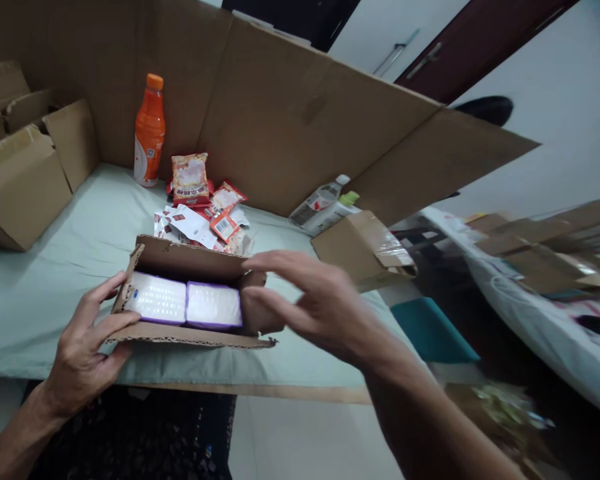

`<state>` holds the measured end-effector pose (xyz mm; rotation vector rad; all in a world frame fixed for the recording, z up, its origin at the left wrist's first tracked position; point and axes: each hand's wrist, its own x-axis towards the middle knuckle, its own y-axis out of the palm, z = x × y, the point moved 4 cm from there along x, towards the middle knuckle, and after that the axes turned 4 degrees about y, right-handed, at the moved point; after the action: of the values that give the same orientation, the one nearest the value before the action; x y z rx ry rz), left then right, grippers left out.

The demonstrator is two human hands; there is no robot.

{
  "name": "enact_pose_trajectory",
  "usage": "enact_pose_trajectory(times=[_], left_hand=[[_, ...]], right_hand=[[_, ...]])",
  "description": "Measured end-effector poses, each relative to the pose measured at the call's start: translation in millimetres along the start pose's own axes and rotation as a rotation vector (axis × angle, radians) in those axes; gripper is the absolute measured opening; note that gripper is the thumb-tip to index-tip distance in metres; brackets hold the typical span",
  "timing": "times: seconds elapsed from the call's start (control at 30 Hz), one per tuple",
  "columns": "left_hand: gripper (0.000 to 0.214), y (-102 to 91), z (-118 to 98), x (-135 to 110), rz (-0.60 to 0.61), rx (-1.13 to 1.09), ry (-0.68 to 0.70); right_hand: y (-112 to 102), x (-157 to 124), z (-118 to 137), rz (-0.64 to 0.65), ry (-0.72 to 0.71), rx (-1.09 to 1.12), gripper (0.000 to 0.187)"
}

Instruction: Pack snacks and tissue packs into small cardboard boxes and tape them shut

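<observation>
An opened cardboard box [190, 334] stands near the front edge of the cloth-covered table. Inside it, side by side, lie two white packs with purple edges, the left pack [157, 298] and the right pack [214, 307]. My left hand [87, 333] grips the box's left end, with fingers on its wall and front edge. At the right end, my right hand [310, 300] hovers with thumb and forefinger apart over the torn edge and right flap. It is slightly blurred, and I cannot tell whether it touches the cardboard. No object shows in it.
Behind the box lies a heap of snack packets [195, 200] beside an orange bottle [150, 133]. Open cartons [25, 180] stand at the left. A clear bottle [320, 200] and another carton [350, 243] are at the right. A tall cardboard screen [290, 100] borders the back.
</observation>
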<state>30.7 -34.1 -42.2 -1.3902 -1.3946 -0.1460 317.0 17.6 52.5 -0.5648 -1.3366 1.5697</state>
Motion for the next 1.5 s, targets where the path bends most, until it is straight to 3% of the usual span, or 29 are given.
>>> enact_pose_trajectory(times=[0.07, 0.1, 0.17, 0.3, 0.43, 0.57, 0.63, 0.67, 0.73, 0.83, 0.97, 1.07, 1.2, 1.27, 1.37, 1.5], left_hand=[[0.043, -1.0, -1.4, -1.3, -0.065, 0.023, 0.006], [0.049, -1.1, -1.9, -1.9, -0.097, 0.029, 0.007], [0.060, 0.9, -0.9, -2.7, -0.116, 0.014, -0.005], [0.070, 7.2, 3.7, -1.9, -0.047, -0.038, -0.018], [0.068, 6.4, 4.8, 2.0, -0.066, 0.035, -0.057], [0.062, 5.0, 0.8, 11.4, -0.067, 0.191, -0.078], [0.063, 3.9, 0.2, 17.4, -0.068, 0.229, -0.098], [0.063, 3.4, 0.3, 20.2, -0.068, 0.236, -0.104], [0.062, 3.9, 1.1, 24.6, -0.041, 0.234, -0.093], [0.052, 8.6, 4.9, 27.2, 0.058, 0.215, -0.045], [0.039, 17.2, 14.3, 27.2, 0.208, 0.117, 0.019], [0.040, 18.2, 20.8, 29.0, 0.210, 0.090, 0.033], [0.047, 17.3, 24.4, 29.1, 0.179, 0.095, -0.004], [0.052, 16.8, 27.1, 25.3, 0.182, 0.081, -0.103], [0.055, 20.8, 33.6, 16.6, 0.255, 0.049, -0.265], [0.051, 39.9, 45.2, 12.0, 0.304, 0.017, -0.315]], right_hand=[[-11.8, -17.6, -15.5, -0.193, 0.119, 0.067, 0.024], [-9.4, -24.8, -21.1, -0.208, 0.170, 0.098, 0.024], [9.1, -33.9, -25.4, -0.116, 0.213, 0.196, 0.028], [48.2, -41.1, -17.0, 0.060, 0.164, 0.383, 0.040], [43.7, -44.4, -18.5, 0.085, 0.118, 0.523, 0.045], [17.2, -26.8, -33.6, -0.158, 0.041, 0.445, 0.040], [15.9, -11.7, -40.4, -0.254, 0.001, 0.338, 0.052], [21.1, -4.8, -42.2, -0.237, -0.023, 0.297, 0.061], [40.8, 2.2, -41.0, -0.084, -0.100, 0.242, 0.072], [69.9, -8.7, -32.6, 0.111, -0.232, 0.160, 0.082], [82.9, -23.8, -28.5, 0.170, -0.277, 0.039, 0.100], [85.9, -14.2, -28.4, 0.237, -0.271, 0.037, 0.094], [82.1, -5.5, -31.0, 0.227, -0.255, 0.080, 0.088], [75.7, -20.7, -34.7, 0.206, -0.226, 0.090, 0.088], [60.7, -72.8, -56.0, 0.145, -0.088, 0.092, 0.088], [28.9, -168.7, -136.5, -0.030, 0.308, -0.003, 0.076]])
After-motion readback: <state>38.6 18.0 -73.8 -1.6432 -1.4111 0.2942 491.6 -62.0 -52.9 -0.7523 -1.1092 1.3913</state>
